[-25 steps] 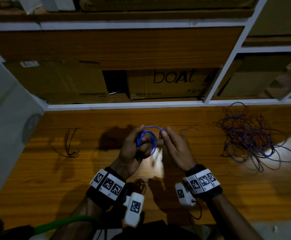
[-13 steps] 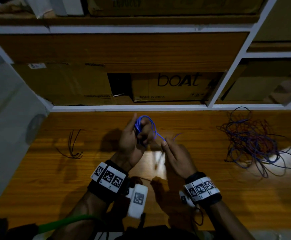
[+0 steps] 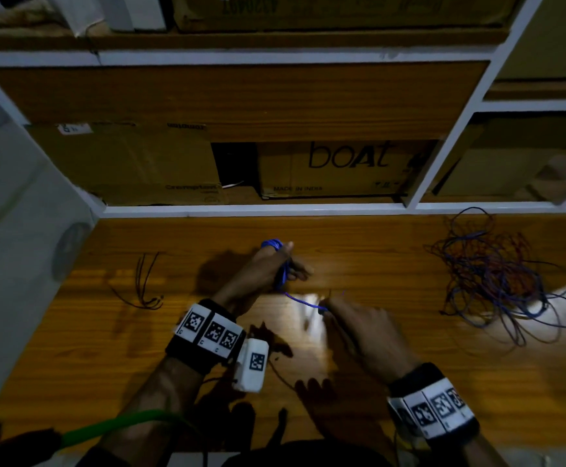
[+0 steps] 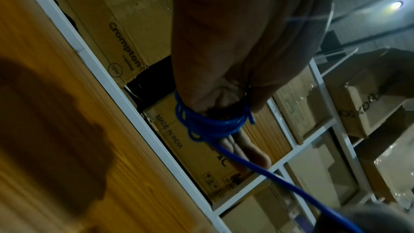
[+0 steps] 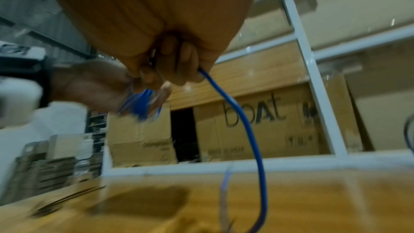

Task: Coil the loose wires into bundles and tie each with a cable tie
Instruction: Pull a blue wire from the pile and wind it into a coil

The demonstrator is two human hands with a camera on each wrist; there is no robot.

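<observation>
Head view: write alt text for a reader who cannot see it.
Over a wooden table, the left hand holds a blue wire coiled round its fingers while the right hand pinches its free end. A tangle of wires lies to the right, black cable ties to the left, and cardboard boxes fill shelves behind.

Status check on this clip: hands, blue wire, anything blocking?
Left hand grips blue wire coil. Right hand pinches its free tail. No tie on. Tangled wire pile off right, clear.
</observation>
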